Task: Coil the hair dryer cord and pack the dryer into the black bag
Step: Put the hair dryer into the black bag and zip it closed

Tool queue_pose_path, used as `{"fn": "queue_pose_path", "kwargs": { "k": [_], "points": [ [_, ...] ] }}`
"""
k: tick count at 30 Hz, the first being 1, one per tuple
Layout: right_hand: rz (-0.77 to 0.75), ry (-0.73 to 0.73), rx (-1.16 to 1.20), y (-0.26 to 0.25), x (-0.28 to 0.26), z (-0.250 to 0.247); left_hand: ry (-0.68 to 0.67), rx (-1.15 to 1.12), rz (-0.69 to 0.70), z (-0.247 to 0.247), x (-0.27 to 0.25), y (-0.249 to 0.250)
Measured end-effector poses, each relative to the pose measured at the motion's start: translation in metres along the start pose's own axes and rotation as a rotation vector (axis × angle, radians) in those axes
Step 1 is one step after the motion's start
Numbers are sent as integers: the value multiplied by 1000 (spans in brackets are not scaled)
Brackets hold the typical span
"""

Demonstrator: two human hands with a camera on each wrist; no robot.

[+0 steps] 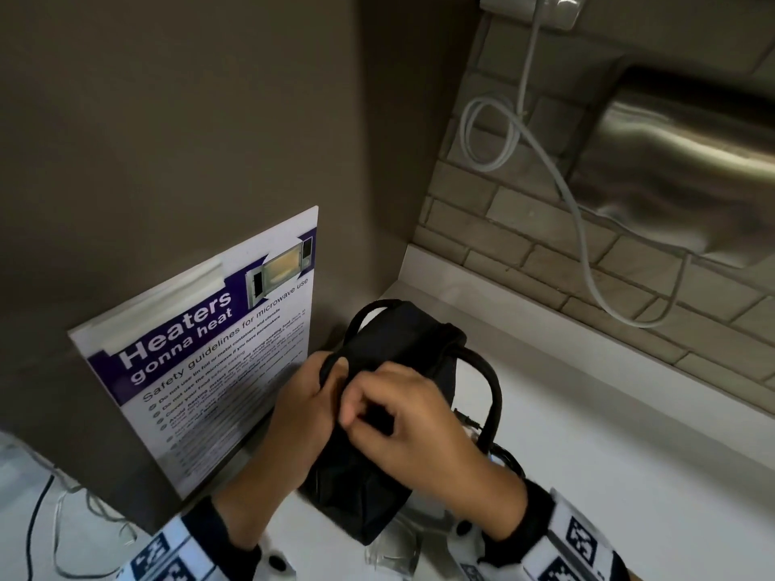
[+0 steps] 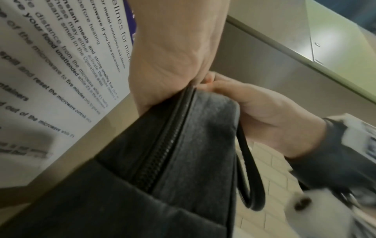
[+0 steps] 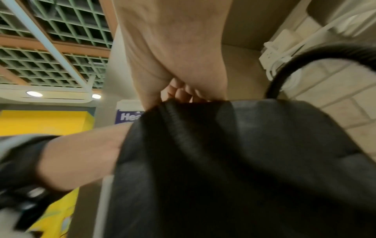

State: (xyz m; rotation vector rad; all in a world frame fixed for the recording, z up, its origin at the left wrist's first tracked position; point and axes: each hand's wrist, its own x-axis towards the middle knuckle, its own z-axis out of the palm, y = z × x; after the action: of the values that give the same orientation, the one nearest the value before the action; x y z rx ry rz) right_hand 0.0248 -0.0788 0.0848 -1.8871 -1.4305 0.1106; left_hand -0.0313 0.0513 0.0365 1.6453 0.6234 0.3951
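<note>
**Both hands at the top of the black bag**

The black bag point(image 1: 402, 371) stands on the white counter point(image 1: 608, 434), close to the near left corner where the microwave safety poster point(image 1: 201, 350) leans against the brown wall. The left hand point(image 1: 302, 413) grips the bag's left side, thumb curled over the top edge. The right hand point(image 1: 415, 425) comes over from the right, fingers bent and pinching at the top seam by the zipper point(image 2: 168, 140), whose teeth look closed along the stretch in the left wrist view. One carry handle point(image 1: 486, 396) arches out on the right. The dryer itself cannot be seen. On the far tiled wall a white cable point(image 1: 495, 136) hangs looped beside a steel hand dryer point(image 1: 679, 169).
</note>
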Motion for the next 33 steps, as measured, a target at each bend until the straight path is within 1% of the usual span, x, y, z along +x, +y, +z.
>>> {"fn": "queue_pose_path", "kwargs": {
  "k": [1, 3, 5, 7, 11, 14, 16, 19, 21, 23, 25, 26, 28, 30, 33],
  "points": [
    [-56, -35, -85, -4, -3, 6, -15, -30, -20, -2, 5, 0],
    [-150, -119, -223, -7, -12, 19, 17, -41, -53, -5, 17, -3],
    [-214, -184, -299, -3, -20, 33, 25, 38, -51, -6, 23, -4],
    [-234, -230, -372, 6, -26, 46, 8, 139, -42, -5, 24, -5],
    [-250, -339, -468, 17, -33, 66, -55, 180, -55, -2, 19, -9],
    [-255, -355, -529, 17, -33, 69, -96, 284, 32, -2, 17, -7],
    [-243, -306, -555, 17, -32, 63, -124, 368, 106, -4, 19, -6],
    [-196, -238, -550, 18, -32, 34, -137, 448, 185, -12, 22, -10],
    [-134, -258, -586, 24, -33, 9, -142, 480, 239, -15, 22, -12],
    [-51, -341, -710, 35, -34, -9, -114, 540, 302, -13, 22, -10],
    [10, -402, -783, 44, -37, -15, -114, 644, 351, -6, 23, -5],
    [11, -387, -778, 47, -38, -15, -129, 697, 368, -2, 23, -2],
    [-32, -327, -736, 48, -41, -13, -138, 740, 417, 4, 26, 2],
    [-57, -322, -699, 45, -44, -15, -87, 751, 426, 2, 31, 4],
    [-6, -355, -719, 42, -57, -24, 44, 742, 393, -9, 38, 5]
  ]
}}
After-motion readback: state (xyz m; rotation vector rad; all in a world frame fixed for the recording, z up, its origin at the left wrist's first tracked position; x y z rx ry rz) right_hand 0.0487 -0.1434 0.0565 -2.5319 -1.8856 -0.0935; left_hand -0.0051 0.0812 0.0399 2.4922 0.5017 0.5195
